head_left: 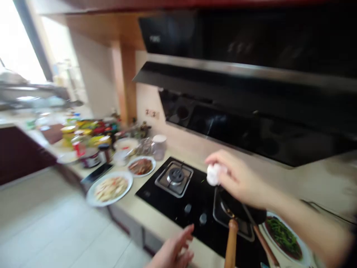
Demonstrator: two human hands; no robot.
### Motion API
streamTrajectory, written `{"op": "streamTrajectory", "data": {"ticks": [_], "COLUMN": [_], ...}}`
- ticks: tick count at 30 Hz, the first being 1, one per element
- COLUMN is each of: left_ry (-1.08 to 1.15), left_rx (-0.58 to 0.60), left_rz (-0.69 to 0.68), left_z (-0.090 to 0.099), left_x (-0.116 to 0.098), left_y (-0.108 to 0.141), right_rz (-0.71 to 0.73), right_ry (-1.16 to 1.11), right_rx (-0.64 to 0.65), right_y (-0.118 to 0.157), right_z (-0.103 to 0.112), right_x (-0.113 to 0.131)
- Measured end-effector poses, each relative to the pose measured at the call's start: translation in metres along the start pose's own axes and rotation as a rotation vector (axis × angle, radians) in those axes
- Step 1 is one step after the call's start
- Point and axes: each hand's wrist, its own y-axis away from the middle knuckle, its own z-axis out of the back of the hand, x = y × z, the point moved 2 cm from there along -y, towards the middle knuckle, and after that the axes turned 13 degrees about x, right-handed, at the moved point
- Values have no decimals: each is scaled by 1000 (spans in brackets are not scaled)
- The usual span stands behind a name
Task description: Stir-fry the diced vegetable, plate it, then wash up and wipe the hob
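My right hand [235, 176] reaches in from the right above the stove's right burner. Its fingers are closed on a small white rounded thing [213, 174], too blurred to name. Below it, a dark wok [240, 208] with a wooden handle [231, 242] sits on the right burner, partly hidden by my wrist. A utensil with a brown handle [264, 243] leans out of the wok. My left hand [178, 249] hovers at the stove's front edge, fingers apart and holding nothing.
The left burner [176, 175] has nothing on it. Plates of pale food [111, 189], meat [141, 166] and greens [284, 236] flank the black stove. Jars and bottles [92, 139] crowd the left counter, near a dark phone-like slab [97, 173]. A black range hood [237, 96] overhangs.
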Motion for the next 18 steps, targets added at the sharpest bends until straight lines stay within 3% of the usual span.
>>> {"op": "streamTrajectory", "data": {"ticks": [3,6,9,12,15,18], "left_ry": [482,721,705,657,694,651], "left_rx": [-103,-334,-547,-691,-754,-811], "left_rz": [-160,-174,-85,-5,25,10], "left_z": [11,28,45,70,101,141], "left_x": [-7,-1,21,45,63,84], "left_y": [17,35,52,71,103,161], "right_rz": [159,220,96,-2,-49,-124], "right_ry": [-358,-524,-677,-691,-525,-320], "right_rx": [255,350,435,473,369,209], "right_y": [5,0,-26,-73,-126,-174], "right_z": [-118,-201,-257,-304,-351,-391], "right_x": [5,6,8,12,1,-21]}}
